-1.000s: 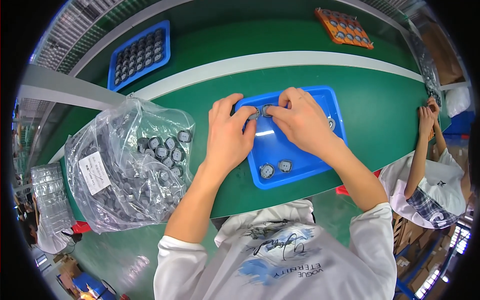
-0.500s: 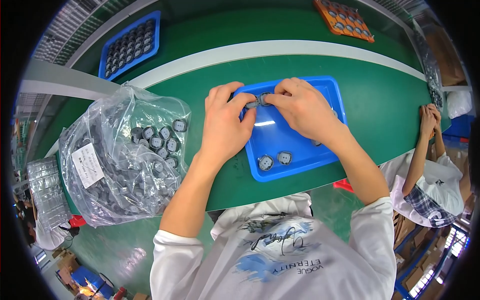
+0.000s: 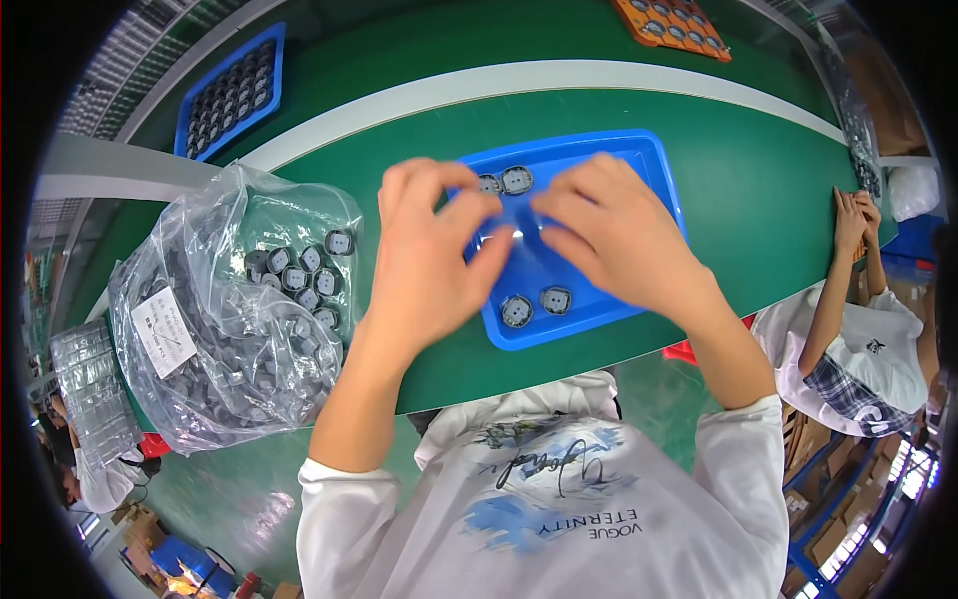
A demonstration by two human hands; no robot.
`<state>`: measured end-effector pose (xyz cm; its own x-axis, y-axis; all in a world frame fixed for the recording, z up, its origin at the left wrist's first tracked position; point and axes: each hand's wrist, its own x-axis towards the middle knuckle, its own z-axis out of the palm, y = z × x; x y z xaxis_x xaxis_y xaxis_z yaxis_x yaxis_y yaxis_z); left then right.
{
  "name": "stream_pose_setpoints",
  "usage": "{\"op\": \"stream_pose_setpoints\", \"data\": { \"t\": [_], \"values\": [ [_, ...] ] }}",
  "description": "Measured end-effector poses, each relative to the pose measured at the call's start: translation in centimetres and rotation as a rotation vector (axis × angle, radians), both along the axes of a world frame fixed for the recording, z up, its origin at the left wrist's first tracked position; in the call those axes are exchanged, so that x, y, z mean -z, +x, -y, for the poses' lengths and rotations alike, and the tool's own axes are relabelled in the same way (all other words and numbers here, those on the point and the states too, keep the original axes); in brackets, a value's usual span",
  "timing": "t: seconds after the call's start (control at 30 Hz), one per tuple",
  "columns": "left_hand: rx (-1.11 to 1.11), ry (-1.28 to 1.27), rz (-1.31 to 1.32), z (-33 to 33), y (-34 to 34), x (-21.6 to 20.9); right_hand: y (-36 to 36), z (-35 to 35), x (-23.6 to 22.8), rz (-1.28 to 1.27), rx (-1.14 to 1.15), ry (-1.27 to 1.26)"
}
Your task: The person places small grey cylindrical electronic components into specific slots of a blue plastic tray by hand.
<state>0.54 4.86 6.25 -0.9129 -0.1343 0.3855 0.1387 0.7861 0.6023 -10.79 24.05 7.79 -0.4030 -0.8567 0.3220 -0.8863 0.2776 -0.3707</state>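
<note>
Over the blue tray (image 3: 661, 190), my left hand (image 3: 424, 250) hovers at the left rim with thumb and fingers apart and nothing between them. My right hand (image 3: 624, 235) is above the tray's right part, its fingers spread and slightly smeared by motion. Between the hands, at the far side of the tray, lies a round grey plastic part (image 3: 516, 180) with a pale face. A similar grey part (image 3: 489, 184) beside it is partly covered by my left fingers. Two more, a round part (image 3: 517, 310) and its neighbour (image 3: 556, 299), lie near the tray's front edge.
Left of the tray, a clear plastic bag (image 3: 230, 329) holds many grey parts and bears a white label (image 3: 164, 331). Farther back stand a filled blue tray (image 3: 232, 95) and an orange fixture (image 3: 672, 25). At the right, another person's hands (image 3: 854, 220) are at the table edge.
Both hands have let go of the grey parts at the tray's far side and drawn back toward me, fingers spreading. The view has shifted slightly.
</note>
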Motion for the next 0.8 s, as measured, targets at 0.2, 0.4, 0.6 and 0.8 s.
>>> {"op": "stream_pose_setpoints", "data": {
  "t": [0.2,0.4,0.6,0.8],
  "values": [
    [0.272,-0.161,0.182,-1.8,2.7,-1.3,2.8,-1.8,0.3,0.182,-0.179,0.253],
    [0.158,-0.204,0.139,-2.0,1.8,-0.1,1.9,-1.5,1.5,-0.060,0.066,0.188],
    [0.206,-0.152,0.182,-0.4,1.9,-0.7,1.0,-2.3,1.2,0.062,-0.102,0.087],
    [0.163,-0.151,0.189,-1.0,1.6,0.5,1.2,-1.8,2.4,-0.008,-0.003,0.154]
  ]
}}
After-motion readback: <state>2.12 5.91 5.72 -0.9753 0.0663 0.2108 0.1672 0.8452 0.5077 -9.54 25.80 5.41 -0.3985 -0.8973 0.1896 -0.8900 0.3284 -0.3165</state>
